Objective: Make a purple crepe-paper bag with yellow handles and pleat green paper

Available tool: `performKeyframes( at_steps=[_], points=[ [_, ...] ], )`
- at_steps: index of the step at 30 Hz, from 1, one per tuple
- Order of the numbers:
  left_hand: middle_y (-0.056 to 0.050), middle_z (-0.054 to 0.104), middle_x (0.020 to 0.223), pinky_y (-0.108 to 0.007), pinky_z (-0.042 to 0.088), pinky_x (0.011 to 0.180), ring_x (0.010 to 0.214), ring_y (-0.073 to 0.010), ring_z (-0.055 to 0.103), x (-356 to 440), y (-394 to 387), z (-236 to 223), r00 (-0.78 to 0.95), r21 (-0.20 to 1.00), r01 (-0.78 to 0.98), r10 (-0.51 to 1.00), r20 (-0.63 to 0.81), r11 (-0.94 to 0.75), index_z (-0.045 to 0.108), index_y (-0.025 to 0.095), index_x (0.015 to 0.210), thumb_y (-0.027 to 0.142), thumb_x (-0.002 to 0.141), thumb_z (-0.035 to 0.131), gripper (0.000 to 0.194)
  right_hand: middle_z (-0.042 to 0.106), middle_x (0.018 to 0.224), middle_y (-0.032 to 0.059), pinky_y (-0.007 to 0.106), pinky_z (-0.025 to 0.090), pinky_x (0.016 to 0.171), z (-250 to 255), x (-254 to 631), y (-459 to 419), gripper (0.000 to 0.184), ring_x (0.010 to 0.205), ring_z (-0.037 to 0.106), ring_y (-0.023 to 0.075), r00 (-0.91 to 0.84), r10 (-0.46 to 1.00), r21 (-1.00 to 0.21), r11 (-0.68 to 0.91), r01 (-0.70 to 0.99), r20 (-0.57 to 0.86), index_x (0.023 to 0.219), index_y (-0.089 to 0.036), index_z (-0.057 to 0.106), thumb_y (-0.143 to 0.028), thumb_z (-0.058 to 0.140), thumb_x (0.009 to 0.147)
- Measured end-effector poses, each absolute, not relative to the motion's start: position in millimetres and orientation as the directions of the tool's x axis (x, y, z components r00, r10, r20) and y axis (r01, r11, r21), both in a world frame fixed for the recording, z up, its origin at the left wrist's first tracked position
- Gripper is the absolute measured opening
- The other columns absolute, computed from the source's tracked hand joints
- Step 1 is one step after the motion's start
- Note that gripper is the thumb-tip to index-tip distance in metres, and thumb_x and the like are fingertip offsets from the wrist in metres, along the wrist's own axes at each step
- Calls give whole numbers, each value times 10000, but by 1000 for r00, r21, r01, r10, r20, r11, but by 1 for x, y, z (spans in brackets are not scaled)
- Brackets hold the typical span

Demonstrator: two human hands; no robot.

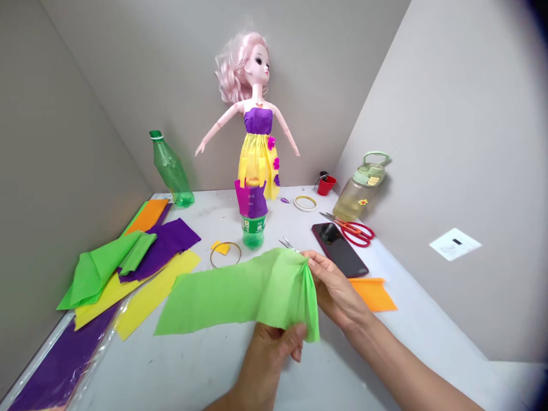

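A long strip of green crepe paper (pixel 231 297) stretches left across the white table (pixel 197 365). Its right end is gathered into pleats. My right hand (pixel 336 291) pinches the top of those pleats, fingers closed. My left hand (pixel 274 348) grips the paper's lower edge from beneath, thumb on top. Behind stands a pink-haired doll (pixel 257 120) in a purple and yellow paper dress, set on a cut green bottle base (pixel 252 225) wrapped in purple paper.
Stacked green, purple, yellow and orange paper sheets (pixel 128 262) lie left. A green bottle (pixel 171 171) leans on the wall. A phone (pixel 340 248), red scissors (pixel 353 228), water jug (pixel 359 188), tape roll (pixel 305 202), red cup (pixel 326 184), wire ring (pixel 225 254) and orange scrap (pixel 372 294) are nearby.
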State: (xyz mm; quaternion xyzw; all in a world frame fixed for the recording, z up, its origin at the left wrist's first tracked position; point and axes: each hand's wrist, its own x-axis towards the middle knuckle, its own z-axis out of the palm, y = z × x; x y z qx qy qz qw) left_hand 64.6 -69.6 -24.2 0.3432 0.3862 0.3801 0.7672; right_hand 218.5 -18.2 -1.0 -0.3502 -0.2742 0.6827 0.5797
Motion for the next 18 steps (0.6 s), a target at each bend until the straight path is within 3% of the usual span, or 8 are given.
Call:
performKeyframes(
  at_steps=[4,9,14,18],
  points=[
    [38,460,495,-265,337,601,542,-115,417,65,-70,-25,447,862,-252,843,-299,440,568,156,589,601,666,747,486,737,768,-13,250,499,683,-3,219,-17,220,670,664,137,-84,981,-755,-188,-629,-174,844,-196,692,-302,833,713],
    [19,486,564,-272,352,659,612,-136,453,58,-66,-19,291,899,-220,905,-310,379,497,179,553,628,749,660,516,736,754,-19,238,497,675,-3,221,-17,185,661,661,127,-86,982,-729,-181,-660,-165,858,-200,692,-279,813,743],
    [27,421,516,-278,327,622,567,-133,414,57,-70,-20,279,931,-115,911,-304,346,451,189,505,629,780,619,545,729,741,-25,233,498,656,-3,220,-17,191,642,660,119,-95,982,-727,-185,-661,-164,836,-196,689,-288,822,734],
    [27,449,515,-272,340,601,556,-136,429,59,-74,-22,301,938,-138,916,-266,318,556,169,586,670,709,663,527,736,747,-32,237,506,663,-6,220,-17,196,641,673,120,-76,981,-712,-181,-678,-177,863,-203,695,-281,820,735]
  ],
)
